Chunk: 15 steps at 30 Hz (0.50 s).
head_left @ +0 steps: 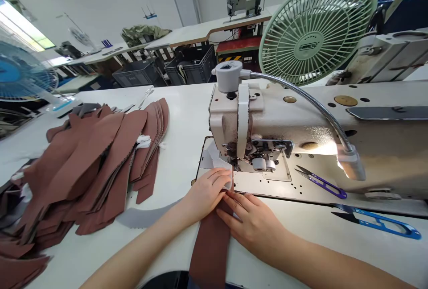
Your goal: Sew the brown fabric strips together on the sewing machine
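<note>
Reddish-brown fabric strip [210, 251] is laid at six o'clock, its far end led under the left fingers toward the head of the sewing machine [294, 121]. It is covered by the left hand [207, 191], fingers bent, and the right hand [252, 226], fingers stretched; whether its edge is pinched by either cannot be told. Matching cut pieces [90, 155] are heaped at nine o'clock. Gray plastic crates are set beneath the back bench: one at ten o'clock [133, 79], its contents indistinct, and one at eleven [198, 75], its dim contents unidentifiable, with a pale strand [182, 74] draped at its near side.
</note>
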Motion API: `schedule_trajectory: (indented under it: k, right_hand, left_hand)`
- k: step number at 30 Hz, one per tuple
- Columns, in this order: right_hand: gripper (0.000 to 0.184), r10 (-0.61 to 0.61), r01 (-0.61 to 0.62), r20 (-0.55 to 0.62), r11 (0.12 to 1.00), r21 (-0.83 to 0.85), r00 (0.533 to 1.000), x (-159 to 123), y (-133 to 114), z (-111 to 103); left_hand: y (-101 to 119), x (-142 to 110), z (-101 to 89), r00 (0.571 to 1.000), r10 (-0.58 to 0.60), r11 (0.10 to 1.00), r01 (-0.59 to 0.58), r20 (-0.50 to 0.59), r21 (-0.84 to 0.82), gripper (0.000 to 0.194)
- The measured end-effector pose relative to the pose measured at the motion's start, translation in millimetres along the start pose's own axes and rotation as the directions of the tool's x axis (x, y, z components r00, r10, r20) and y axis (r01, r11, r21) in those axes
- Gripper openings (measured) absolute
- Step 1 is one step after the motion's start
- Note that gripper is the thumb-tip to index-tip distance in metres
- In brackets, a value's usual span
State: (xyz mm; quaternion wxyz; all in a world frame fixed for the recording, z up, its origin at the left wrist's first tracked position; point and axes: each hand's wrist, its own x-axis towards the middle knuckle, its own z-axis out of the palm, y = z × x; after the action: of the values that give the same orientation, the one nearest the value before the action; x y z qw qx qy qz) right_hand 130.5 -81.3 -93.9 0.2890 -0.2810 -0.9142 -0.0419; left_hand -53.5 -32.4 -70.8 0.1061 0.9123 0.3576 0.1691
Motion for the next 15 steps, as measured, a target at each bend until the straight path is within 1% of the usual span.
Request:
schedule_trajectory:
  k: [5, 10, 15]
  right_hand:
    - [0.025, 0.005, -0.005, -0.019, 1.000, -0.005, 1.000, 0.1, -0.5, 1.8]
    - [0.024, 0.014, -0.014, -0.042, 1.000, -0.008, 0.999, 1.1, -1.5, 0.5]
    - [0.024, 0.027, -0.028, -0.030, 0.999, -0.032, 0.999, 2.5, -2.1, -2.2]
  left_hand:
    - [1.1, 1.2, -3.2, 0.999, 0.009, 1.000, -0.009, 0.041, 0.015, 0.026]
    - [-0.7, 0.3, -1.8, 0.999, 0.028, 1.000, -0.028, 0.021, 0.004, 0.024]
    - [-0.8, 1.2, -2.5, 0.999, 0.006, 1.000, -0.005, 0.050, -0.009, 0.023]
